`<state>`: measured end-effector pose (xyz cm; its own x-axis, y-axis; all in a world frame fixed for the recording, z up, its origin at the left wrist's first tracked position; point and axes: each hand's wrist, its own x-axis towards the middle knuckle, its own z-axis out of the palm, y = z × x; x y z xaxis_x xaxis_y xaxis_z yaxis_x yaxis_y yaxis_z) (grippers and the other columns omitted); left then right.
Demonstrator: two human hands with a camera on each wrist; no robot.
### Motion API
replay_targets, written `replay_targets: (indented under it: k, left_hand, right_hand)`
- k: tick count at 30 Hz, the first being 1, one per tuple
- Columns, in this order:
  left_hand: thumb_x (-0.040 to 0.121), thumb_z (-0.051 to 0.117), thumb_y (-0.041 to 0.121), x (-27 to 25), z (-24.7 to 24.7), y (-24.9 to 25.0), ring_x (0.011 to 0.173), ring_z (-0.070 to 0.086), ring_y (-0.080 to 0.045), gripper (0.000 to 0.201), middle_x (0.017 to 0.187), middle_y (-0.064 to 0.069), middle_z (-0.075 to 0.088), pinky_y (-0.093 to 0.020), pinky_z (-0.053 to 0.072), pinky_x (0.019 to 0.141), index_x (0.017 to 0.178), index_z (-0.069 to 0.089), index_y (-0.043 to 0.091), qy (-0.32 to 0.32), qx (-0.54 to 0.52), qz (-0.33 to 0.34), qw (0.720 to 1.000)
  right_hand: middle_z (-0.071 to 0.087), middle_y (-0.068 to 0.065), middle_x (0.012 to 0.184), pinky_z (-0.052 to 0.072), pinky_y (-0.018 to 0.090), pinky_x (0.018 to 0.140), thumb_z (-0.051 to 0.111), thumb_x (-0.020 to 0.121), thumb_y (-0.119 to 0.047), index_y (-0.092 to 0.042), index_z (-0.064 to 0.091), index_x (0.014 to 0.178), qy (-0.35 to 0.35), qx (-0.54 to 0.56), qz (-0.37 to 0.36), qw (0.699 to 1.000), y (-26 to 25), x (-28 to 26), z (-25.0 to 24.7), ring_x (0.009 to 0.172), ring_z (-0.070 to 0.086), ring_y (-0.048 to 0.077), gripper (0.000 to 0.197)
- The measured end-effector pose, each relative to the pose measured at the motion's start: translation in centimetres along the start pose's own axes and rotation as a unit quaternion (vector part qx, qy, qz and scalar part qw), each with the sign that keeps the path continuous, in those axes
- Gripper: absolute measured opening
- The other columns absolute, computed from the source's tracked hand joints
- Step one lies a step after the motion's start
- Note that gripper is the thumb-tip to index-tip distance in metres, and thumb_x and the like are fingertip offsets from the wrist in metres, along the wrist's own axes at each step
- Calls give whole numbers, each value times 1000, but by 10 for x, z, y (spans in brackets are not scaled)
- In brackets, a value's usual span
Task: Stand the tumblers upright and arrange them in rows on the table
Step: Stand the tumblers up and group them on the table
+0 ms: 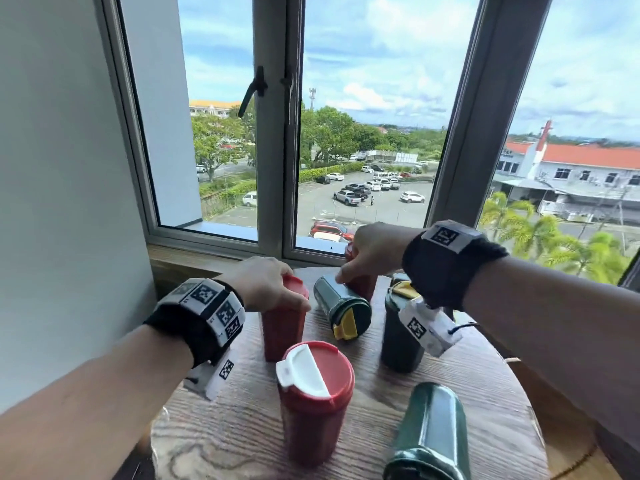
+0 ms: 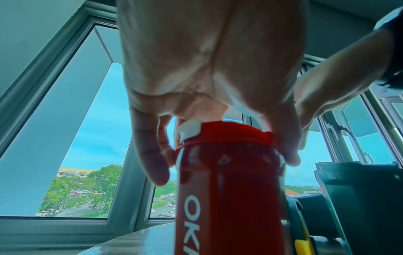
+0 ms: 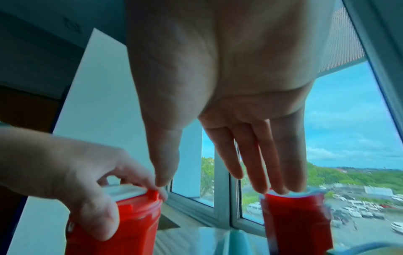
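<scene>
On the round wooden table (image 1: pixel 242 427), my left hand (image 1: pixel 270 285) grips the lid of an upright red tumbler (image 1: pixel 282 330) from above, fingers curled round the rim (image 2: pixel 229 138). My right hand (image 1: pixel 363 258) hovers over a second red tumbler (image 1: pixel 362 287) at the far edge; its straight fingertips (image 3: pixel 260 181) touch that tumbler's top (image 3: pixel 294 219). Between them a green tumbler with a yellow flap (image 1: pixel 341 306) lies on its side. A red tumbler with a white flap (image 1: pixel 315 393) stands near me, and another green tumbler (image 1: pixel 429 434) lies at the front right.
A green tumbler (image 1: pixel 398 341) stands upright on the right, partly hidden by my right wrist camera. A window frame (image 1: pixel 273 133) and wooden sill (image 1: pixel 187 261) run close behind the table. A white wall (image 1: pixel 62 168) is on the left.
</scene>
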<state>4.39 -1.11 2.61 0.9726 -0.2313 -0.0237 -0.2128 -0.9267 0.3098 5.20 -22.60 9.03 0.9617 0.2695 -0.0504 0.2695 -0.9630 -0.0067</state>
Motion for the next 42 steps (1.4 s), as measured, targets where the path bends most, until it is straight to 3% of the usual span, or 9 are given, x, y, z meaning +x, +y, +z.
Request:
replay_targets:
  k: [8,13,16,21,24,29,34,37,42]
  left_hand:
    - [58,64,83,10,5,-9,95,65,-19,78,106,3,74,-36,55,85,110,73,25,24,52,36,998]
    - [56,63,84,12,5,-10,92,65,-19,78,102,3,74,-36,55,83,106,74,25,20,58,44,997]
    - [52,57,88,14,6,-13,91,65,-20,84,101,3,74,-37,55,82,104,74,25,23,61,52,997]
    - [47,53,92,15,7,-13,92,64,-20,91,102,4,73,-36,54,82,106,73,26,23,56,57,997]
    - [47,51,93,13,7,-14,91,63,-20,92,102,4,73,-36,54,81,106,72,26,21,59,62,996]
    - [56,61,89,12,5,-14,90,64,-18,82,101,5,72,-34,53,77,107,71,25,13,56,56,997]
    - [58,63,88,12,4,-13,90,64,-19,80,100,3,72,-36,54,79,106,70,24,12,52,48,997]
    - [61,65,85,13,5,-13,91,64,-19,78,103,3,72,-34,53,78,110,70,24,18,48,46,998]
    - [62,67,84,12,5,-12,93,64,-19,79,106,3,72,-34,54,79,114,69,23,16,46,42,998]
  right_hand:
    - [61,1,72,53,32,81,74,87,-56,-16,55,66,-96,-84,72,989,-41,38,39,85,63,24,49]
    - [63,7,102,51,35,89,68,93,-54,-8,69,125,-167,-103,80,977,-44,50,53,97,60,29,57]
    - [59,8,104,44,32,82,65,100,-42,-5,63,135,-189,-92,73,975,-49,51,57,95,56,27,51]
    - [58,3,78,46,29,72,65,102,-32,-3,67,130,-188,-93,52,976,-48,54,68,81,58,25,41]
    - [59,6,94,39,27,57,68,99,-23,-1,65,135,-189,-22,67,979,-46,55,69,88,54,24,42]
    - [55,8,107,36,23,60,67,99,-25,-3,65,136,-157,18,69,985,-53,51,42,100,49,24,43]
    - [62,6,99,47,29,71,62,100,-37,-16,65,103,-166,-37,107,980,-56,61,16,88,58,21,22]
    - [60,8,109,43,28,61,69,95,-46,-13,65,121,-147,-56,107,982,-56,58,12,97,57,24,42]
    - [67,6,103,49,31,74,85,76,-55,-13,67,117,-108,-28,134,985,-50,63,25,95,64,26,61]
